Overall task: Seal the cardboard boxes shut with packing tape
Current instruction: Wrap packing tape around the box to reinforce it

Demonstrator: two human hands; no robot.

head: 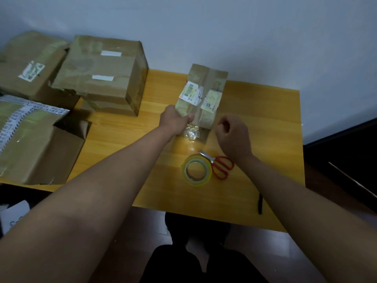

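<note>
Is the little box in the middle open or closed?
Closed. The small box has its top flaps lying flat together, and the left hand presses on its near edge.

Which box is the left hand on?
The small box alone mid-table, label stickers on top; left hand grips its near corner. The bigger boxes sit untouched at the table's left.

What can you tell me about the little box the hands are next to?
The small cardboard box is brown and narrow, and sits on the yellow wooden table with one end toward the person. Its top flaps meet along a middle seam under shiny clear tape. Torn white shipping labels with barcodes sit on both sides of the seam, and another crinkled label is on the near end. The left hand grips its near left corner. The right hand is curled just beside it; whether it touches is unclear.
</note>
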